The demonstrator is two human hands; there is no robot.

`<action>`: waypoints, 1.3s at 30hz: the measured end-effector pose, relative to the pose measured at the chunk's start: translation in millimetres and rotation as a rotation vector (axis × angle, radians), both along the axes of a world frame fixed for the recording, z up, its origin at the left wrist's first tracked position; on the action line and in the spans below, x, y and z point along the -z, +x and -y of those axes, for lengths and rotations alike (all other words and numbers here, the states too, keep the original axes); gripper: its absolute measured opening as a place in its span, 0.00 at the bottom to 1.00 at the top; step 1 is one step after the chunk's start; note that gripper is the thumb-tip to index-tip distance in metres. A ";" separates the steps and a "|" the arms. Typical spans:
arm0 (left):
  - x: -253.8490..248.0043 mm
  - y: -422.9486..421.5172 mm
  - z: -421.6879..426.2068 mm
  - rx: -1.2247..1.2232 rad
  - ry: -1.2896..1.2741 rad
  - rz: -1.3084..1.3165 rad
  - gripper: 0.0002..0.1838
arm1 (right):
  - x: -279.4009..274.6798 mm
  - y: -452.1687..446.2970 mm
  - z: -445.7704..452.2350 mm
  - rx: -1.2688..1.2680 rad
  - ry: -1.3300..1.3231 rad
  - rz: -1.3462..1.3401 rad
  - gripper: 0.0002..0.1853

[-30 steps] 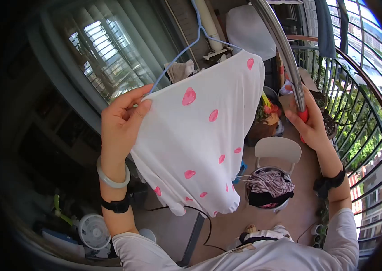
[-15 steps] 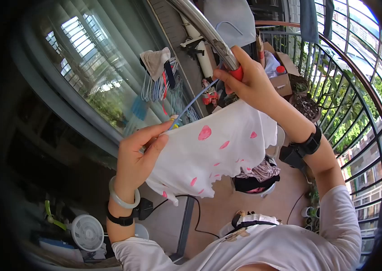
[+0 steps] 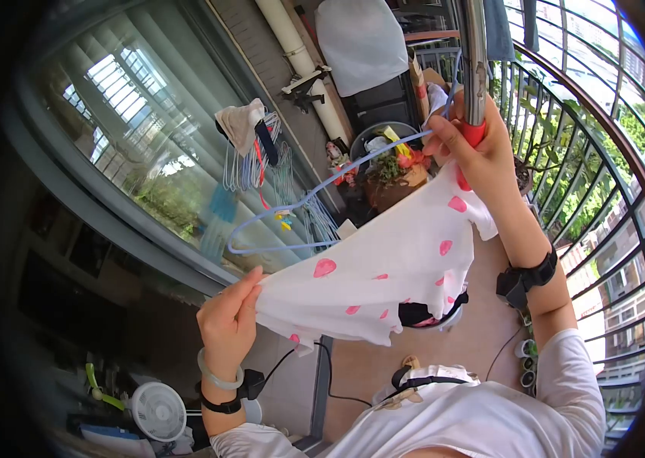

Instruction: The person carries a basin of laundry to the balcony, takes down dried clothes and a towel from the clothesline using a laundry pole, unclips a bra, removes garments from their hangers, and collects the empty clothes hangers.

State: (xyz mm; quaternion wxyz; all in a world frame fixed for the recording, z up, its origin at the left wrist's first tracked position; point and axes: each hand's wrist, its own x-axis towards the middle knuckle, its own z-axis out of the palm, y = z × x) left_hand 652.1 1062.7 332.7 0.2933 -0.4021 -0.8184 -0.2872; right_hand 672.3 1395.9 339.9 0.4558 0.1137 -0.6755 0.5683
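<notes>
A white cloth garment with pink spots [image 3: 368, 263] is stretched between my two hands. My left hand [image 3: 229, 317] pinches its upper left corner between thumb and fingers. On the right, my right hand [image 3: 475, 149] is closed round the red grip [image 3: 471, 135] of a metal pole [image 3: 474, 69], with the blue hanger [image 3: 338, 174] at its fingertips and the garment's upper right part just below. The hanger's left end lies above the garment's top edge, outside the cloth. My right hand partly hides where hanger, grip and cloth meet.
Hangers with a beige cloth [image 3: 240, 128] hang by the glass door. Beyond my hands are a potted plant [image 3: 390, 169] and a covered object [image 3: 361, 44]. A laundry basket [image 3: 448, 314] is partly behind the garment. Railing [image 3: 612, 183] runs along the right; a fan [image 3: 158, 411] stands lower left.
The hanger's left end has come out of the garment and away from my left hand, which moved lower and holds cloth. My right hand and the pole moved right since half a second ago.
</notes>
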 end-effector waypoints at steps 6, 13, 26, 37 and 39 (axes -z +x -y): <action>19.0 14.5 -36.9 0.219 -0.001 0.313 0.09 | 5.1 12.2 39.3 -0.385 -0.414 -0.019 0.14; 12.9 40.1 -6.4 0.094 -0.057 0.315 0.11 | -0.3 24.5 -4.0 -0.414 -0.667 -0.246 0.11; 41.9 70.3 34.7 -0.191 -0.082 0.312 0.06 | 76.0 44.4 -66.8 -0.537 -1.135 -0.159 0.03; -3.8 141.1 146.1 -0.605 0.390 0.156 0.07 | 176.6 73.2 -63.4 -0.146 -0.751 0.096 0.10; -3.2 139.2 168.7 -0.649 0.358 0.169 0.07 | 190.1 77.7 -58.3 -0.117 -0.716 0.102 0.11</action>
